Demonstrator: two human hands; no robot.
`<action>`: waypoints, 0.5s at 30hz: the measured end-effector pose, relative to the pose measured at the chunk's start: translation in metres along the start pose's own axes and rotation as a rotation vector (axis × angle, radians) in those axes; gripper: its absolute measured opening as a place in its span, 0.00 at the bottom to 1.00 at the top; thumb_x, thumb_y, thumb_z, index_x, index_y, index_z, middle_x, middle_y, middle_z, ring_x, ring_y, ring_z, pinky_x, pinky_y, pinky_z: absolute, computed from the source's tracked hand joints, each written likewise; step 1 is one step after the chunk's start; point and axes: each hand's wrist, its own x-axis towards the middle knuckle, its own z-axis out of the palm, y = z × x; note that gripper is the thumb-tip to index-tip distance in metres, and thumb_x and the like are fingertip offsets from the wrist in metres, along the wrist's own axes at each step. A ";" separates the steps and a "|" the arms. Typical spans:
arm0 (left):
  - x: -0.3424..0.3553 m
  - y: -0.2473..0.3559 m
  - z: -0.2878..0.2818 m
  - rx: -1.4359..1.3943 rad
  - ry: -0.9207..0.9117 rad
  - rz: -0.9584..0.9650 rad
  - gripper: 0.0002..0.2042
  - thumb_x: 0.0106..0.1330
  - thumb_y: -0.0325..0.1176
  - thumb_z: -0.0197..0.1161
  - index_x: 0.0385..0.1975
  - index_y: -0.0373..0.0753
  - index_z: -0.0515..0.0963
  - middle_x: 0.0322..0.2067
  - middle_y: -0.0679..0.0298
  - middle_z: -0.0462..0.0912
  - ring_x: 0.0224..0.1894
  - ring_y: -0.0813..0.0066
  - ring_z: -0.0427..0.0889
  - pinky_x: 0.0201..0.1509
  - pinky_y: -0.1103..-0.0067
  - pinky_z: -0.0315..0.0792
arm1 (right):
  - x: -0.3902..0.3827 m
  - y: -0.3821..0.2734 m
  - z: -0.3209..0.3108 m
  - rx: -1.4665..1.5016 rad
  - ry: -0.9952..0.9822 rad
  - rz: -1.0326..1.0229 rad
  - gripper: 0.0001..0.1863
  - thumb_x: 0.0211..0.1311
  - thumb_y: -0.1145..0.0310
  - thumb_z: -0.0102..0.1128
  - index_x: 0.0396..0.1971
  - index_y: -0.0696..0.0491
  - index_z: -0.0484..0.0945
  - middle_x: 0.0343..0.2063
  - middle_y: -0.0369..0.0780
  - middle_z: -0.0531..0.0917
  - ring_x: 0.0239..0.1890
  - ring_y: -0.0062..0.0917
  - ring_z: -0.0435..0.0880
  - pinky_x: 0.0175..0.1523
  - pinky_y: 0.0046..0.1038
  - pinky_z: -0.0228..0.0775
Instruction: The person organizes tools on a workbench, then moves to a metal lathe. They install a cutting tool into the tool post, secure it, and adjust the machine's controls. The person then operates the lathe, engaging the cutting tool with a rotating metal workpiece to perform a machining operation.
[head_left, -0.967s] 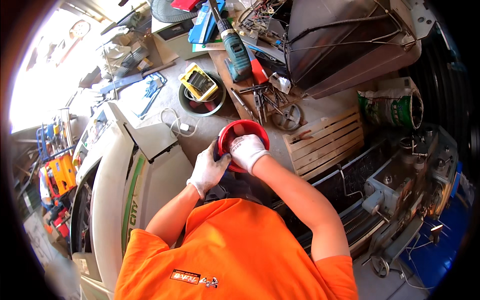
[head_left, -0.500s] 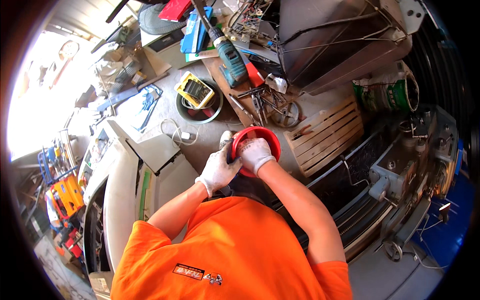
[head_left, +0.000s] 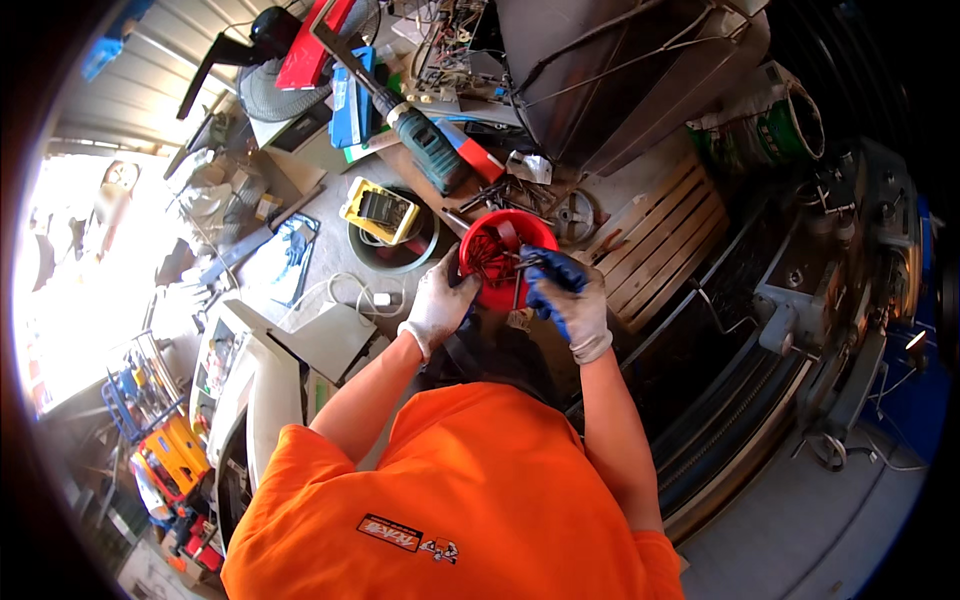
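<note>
Some grey floor (head_left: 330, 228) shows beside a round tub (head_left: 397, 264) bearing a yellow box (head_left: 373, 228). Just beyond the slatted pallet's (head_left: 660, 235) left edge, a red bucket (head_left: 495, 298) contains thin dark metal pieces (head_left: 487, 258). The left hand (head_left: 440, 305) grips its left rim; the right hand (head_left: 575, 300) pinches a slender rod (head_left: 518, 284) over it.

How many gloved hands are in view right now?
2: the left hand, on the left rim of the red bowl, and the right hand, at the bowl's right side, seemingly holding a thin metal piece. Neither is hidden.
</note>
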 end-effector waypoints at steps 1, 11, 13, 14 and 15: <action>0.009 -0.004 0.001 -0.045 0.013 -0.006 0.21 0.63 0.25 0.58 0.58 0.30 0.70 0.47 0.58 0.82 0.49 0.75 0.78 0.55 0.77 0.72 | 0.002 0.007 -0.012 0.129 -0.027 -0.031 0.18 0.60 0.73 0.58 0.49 0.62 0.79 0.41 0.40 0.85 0.36 0.17 0.83 0.40 0.21 0.76; 0.089 -0.062 -0.012 -0.175 0.173 0.032 0.17 0.66 0.23 0.56 0.55 0.29 0.72 0.47 0.58 0.81 0.47 0.75 0.78 0.54 0.78 0.72 | -0.038 0.029 -0.048 0.796 0.239 -0.047 0.20 0.63 0.66 0.55 0.51 0.60 0.76 0.42 0.42 0.83 0.37 0.29 0.81 0.45 0.31 0.73; 0.094 -0.085 -0.031 -0.077 0.195 -0.041 0.17 0.66 0.25 0.57 0.54 0.29 0.73 0.46 0.59 0.81 0.47 0.75 0.78 0.53 0.78 0.72 | -0.059 0.035 -0.066 0.952 0.178 -0.067 0.20 0.63 0.64 0.56 0.51 0.59 0.76 0.50 0.44 0.81 0.47 0.32 0.81 0.54 0.35 0.72; 0.093 -0.096 -0.032 -0.062 0.217 -0.095 0.17 0.67 0.26 0.57 0.54 0.30 0.73 0.46 0.59 0.81 0.47 0.75 0.78 0.53 0.78 0.72 | -0.069 0.037 -0.075 0.970 0.196 -0.077 0.19 0.64 0.63 0.55 0.52 0.58 0.76 0.52 0.44 0.79 0.50 0.32 0.79 0.56 0.36 0.70; 0.081 -0.060 -0.015 -0.210 0.201 -0.066 0.16 0.68 0.27 0.57 0.54 0.30 0.73 0.46 0.60 0.81 0.46 0.74 0.78 0.52 0.77 0.71 | -0.080 0.040 -0.085 0.994 0.233 -0.097 0.19 0.65 0.63 0.54 0.52 0.57 0.75 0.55 0.44 0.77 0.53 0.32 0.78 0.58 0.37 0.68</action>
